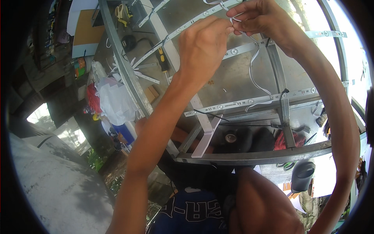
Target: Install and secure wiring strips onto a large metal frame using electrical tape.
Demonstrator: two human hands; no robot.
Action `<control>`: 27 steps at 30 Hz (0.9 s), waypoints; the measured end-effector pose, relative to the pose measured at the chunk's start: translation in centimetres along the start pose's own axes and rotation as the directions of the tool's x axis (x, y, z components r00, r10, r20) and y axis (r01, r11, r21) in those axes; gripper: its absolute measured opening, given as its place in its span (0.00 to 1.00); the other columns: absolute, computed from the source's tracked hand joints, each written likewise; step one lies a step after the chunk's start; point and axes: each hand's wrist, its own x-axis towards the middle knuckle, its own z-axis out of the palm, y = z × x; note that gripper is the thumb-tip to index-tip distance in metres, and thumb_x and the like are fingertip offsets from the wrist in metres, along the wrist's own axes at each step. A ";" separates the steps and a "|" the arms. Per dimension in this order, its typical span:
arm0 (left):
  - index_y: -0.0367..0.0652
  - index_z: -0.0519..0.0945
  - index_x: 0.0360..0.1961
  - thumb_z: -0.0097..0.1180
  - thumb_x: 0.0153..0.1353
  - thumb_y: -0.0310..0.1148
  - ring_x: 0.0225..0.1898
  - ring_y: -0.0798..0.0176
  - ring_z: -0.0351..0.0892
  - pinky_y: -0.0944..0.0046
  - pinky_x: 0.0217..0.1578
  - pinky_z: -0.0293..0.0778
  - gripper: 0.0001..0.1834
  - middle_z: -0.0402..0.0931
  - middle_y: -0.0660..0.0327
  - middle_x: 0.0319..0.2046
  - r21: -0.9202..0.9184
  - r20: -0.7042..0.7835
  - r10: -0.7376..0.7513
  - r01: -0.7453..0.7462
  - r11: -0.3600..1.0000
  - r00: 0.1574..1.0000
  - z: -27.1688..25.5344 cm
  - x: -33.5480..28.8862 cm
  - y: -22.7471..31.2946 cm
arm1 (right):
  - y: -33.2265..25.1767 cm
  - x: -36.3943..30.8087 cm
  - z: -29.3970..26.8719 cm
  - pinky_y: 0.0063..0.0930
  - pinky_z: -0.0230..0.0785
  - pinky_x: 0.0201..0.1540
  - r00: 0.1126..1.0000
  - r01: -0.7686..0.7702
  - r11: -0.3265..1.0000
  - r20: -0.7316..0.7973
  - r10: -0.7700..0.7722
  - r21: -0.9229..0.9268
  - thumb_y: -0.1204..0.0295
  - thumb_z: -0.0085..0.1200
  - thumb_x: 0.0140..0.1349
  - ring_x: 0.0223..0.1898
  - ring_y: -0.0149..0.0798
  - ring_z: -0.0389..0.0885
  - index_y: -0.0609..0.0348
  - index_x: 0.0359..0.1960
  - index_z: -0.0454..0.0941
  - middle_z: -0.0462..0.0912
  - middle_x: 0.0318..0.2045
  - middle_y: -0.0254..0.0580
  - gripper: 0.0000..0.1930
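My left hand (204,48) and my right hand (257,17) meet over the far part of a grey metal frame (253,156). Both pinch a thin white wire (252,66) between their fingertips. From there the wire trails down in a loose curve to an LED strip (237,104) fixed across the frame. A second LED strip (239,50) runs just below my hands, and another LED strip (187,25) passes behind my left hand. The exact spot where the fingers grip is partly covered by the fingers themselves.
A yellow-and-black screwdriver (161,59), a tape measure (128,42) and yellow-handled pliers (123,15) lie left of my left hand. A roll of tape (230,138) sits inside the near frame. A white plastic bag (116,102) stands at the left. A dark slipper (303,176) lies lower right.
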 end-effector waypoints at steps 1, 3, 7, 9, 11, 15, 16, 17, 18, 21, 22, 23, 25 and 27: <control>0.39 0.86 0.36 0.65 0.58 0.26 0.24 0.62 0.77 0.64 0.26 0.70 0.05 0.82 0.60 0.28 0.002 0.003 -0.001 0.001 1.000 1.000 -0.2 0.2 0.3 | -0.4 -0.2 0.0 0.25 0.80 0.42 1.000 0.014 1.000 0.011 -0.014 -0.010 0.86 0.60 0.57 0.36 0.36 0.86 0.73 0.45 0.80 0.87 0.34 0.51 0.13; 0.39 0.86 0.37 0.65 0.59 0.30 0.22 0.70 0.74 0.68 0.24 0.66 0.07 0.80 0.63 0.25 -0.091 0.125 -0.284 0.296 0.951 0.951 -0.7 0.7 1.0 | -0.5 -0.3 0.3 0.24 0.80 0.42 0.999 0.027 0.999 0.022 -0.026 -0.018 0.86 0.60 0.57 0.36 0.35 0.86 0.73 0.45 0.80 0.87 0.34 0.51 0.13; 0.39 0.87 0.35 0.67 0.58 0.33 0.21 0.76 0.68 0.71 0.19 0.59 0.09 0.79 0.65 0.24 -0.176 0.270 -0.425 0.478 0.861 0.864 -1.2 2.0 0.4 | 0.1 0.2 0.3 0.24 0.79 0.41 0.999 0.016 0.998 -0.030 -0.018 -0.061 0.87 0.59 0.56 0.36 0.35 0.86 0.73 0.44 0.80 0.87 0.34 0.50 0.13; 0.37 0.86 0.36 0.67 0.59 0.33 0.19 0.78 0.62 0.74 0.16 0.51 0.10 0.79 0.64 0.27 -0.391 0.486 -0.562 0.742 0.545 0.669 -1.5 2.7 0.5 | 0.2 0.1 -0.1 0.24 0.79 0.40 0.999 0.024 0.997 -0.023 -0.026 -0.075 0.87 0.59 0.55 0.35 0.35 0.85 0.73 0.44 0.80 0.87 0.35 0.49 0.14; 0.35 0.85 0.38 0.66 0.60 0.33 0.19 0.79 0.60 0.76 0.15 0.48 0.11 0.79 0.62 0.29 -0.433 0.564 -0.565 0.798 0.419 0.602 -1.8 3.0 -0.2 | -0.3 -0.3 -0.1 0.24 0.79 0.40 0.998 0.064 0.998 0.027 -0.063 -0.030 0.87 0.59 0.54 0.35 0.34 0.85 0.72 0.44 0.81 0.87 0.34 0.49 0.14; 0.33 0.81 0.44 0.64 0.63 0.33 0.20 0.81 0.60 0.79 0.14 0.45 0.14 0.78 0.61 0.33 -0.435 0.771 -0.471 0.895 0.101 0.428 -2.2 3.2 -1.5 | 0.3 0.5 -0.2 0.23 0.78 0.40 0.996 0.081 0.996 0.048 -0.079 -0.049 0.86 0.60 0.54 0.33 0.34 0.85 0.73 0.44 0.81 0.87 0.33 0.49 0.14; 0.33 0.81 0.44 0.64 0.63 0.33 0.20 0.81 0.60 0.79 0.14 0.45 0.14 0.78 0.61 0.33 -0.435 0.771 -0.471 0.895 0.104 0.429 -2.1 2.9 -1.8 | 0.3 0.6 -0.2 0.23 0.78 0.39 0.996 0.084 0.993 0.034 -0.081 -0.088 0.86 0.60 0.54 0.33 0.34 0.85 0.73 0.44 0.81 0.87 0.33 0.48 0.14; 0.33 0.81 0.44 0.64 0.63 0.34 0.20 0.80 0.61 0.79 0.14 0.48 0.14 0.78 0.59 0.34 -0.466 0.768 -0.446 0.879 0.104 0.460 -2.0 2.6 -2.0 | 0.4 0.7 -0.1 0.23 0.78 0.39 0.996 0.086 0.988 0.021 -0.084 -0.128 0.86 0.61 0.54 0.33 0.34 0.85 0.73 0.44 0.82 0.87 0.33 0.48 0.14; 0.33 0.81 0.44 0.63 0.64 0.34 0.20 0.79 0.62 0.79 0.15 0.50 0.14 0.79 0.58 0.35 -0.496 0.763 -0.422 0.862 0.104 0.490 -2.0 2.3 -2.2 | 0.5 0.8 -0.1 0.23 0.78 0.39 0.996 0.088 0.988 0.021 -0.086 -0.127 0.86 0.61 0.54 0.33 0.34 0.85 0.73 0.44 0.82 0.87 0.33 0.48 0.14; 0.34 0.82 0.42 0.62 0.65 0.35 0.22 0.77 0.67 0.75 0.18 0.60 0.13 0.81 0.61 0.36 -0.522 0.660 -0.509 0.825 0.218 0.552 -2.3 1.7 -0.8 | 0.8 0.7 -0.4 0.24 0.79 0.39 0.995 0.101 0.990 0.027 -0.099 -0.100 0.86 0.60 0.54 0.33 0.35 0.85 0.74 0.44 0.81 0.87 0.33 0.48 0.14; 0.34 0.82 0.42 0.62 0.65 0.35 0.22 0.77 0.67 0.75 0.18 0.60 0.13 0.81 0.61 0.36 -0.521 0.660 -0.509 0.825 0.219 0.552 -2.3 1.2 -0.4 | 0.7 0.6 -0.3 0.25 0.79 0.40 0.997 0.077 0.995 0.023 -0.076 -0.070 0.86 0.59 0.54 0.34 0.35 0.85 0.75 0.44 0.81 0.87 0.33 0.48 0.14; 0.35 0.84 0.40 0.63 0.63 0.32 0.23 0.74 0.71 0.72 0.21 0.65 0.10 0.82 0.62 0.35 -0.405 0.368 -0.546 0.658 0.635 0.753 -2.1 0.5 -0.2 | 0.6 0.6 -0.2 0.25 0.80 0.40 0.998 0.052 0.998 0.019 -0.051 -0.041 0.87 0.59 0.54 0.34 0.36 0.86 0.75 0.44 0.81 0.86 0.33 0.48 0.14; 0.36 0.85 0.38 0.65 0.60 0.29 0.25 0.70 0.75 0.69 0.23 0.70 0.08 0.83 0.63 0.34 -0.118 0.078 -0.405 0.412 0.903 0.911 -1.9 -0.4 -1.0 | 0.7 0.6 -0.4 0.25 0.80 0.41 0.997 0.064 0.998 0.036 -0.063 -0.018 0.87 0.58 0.55 0.34 0.36 0.86 0.75 0.44 0.81 0.86 0.33 0.48 0.14; 0.39 0.86 0.35 0.67 0.52 0.22 0.27 0.63 0.79 0.66 0.27 0.74 0.08 0.84 0.63 0.31 0.252 -0.144 0.375 -0.332 0.909 0.916 -1.8 -0.7 -2.6 | 0.8 0.8 -0.6 0.25 0.81 0.41 0.996 0.075 0.997 0.056 -0.075 0.002 0.87 0.57 0.55 0.34 0.37 0.86 0.75 0.44 0.81 0.86 0.34 0.48 0.14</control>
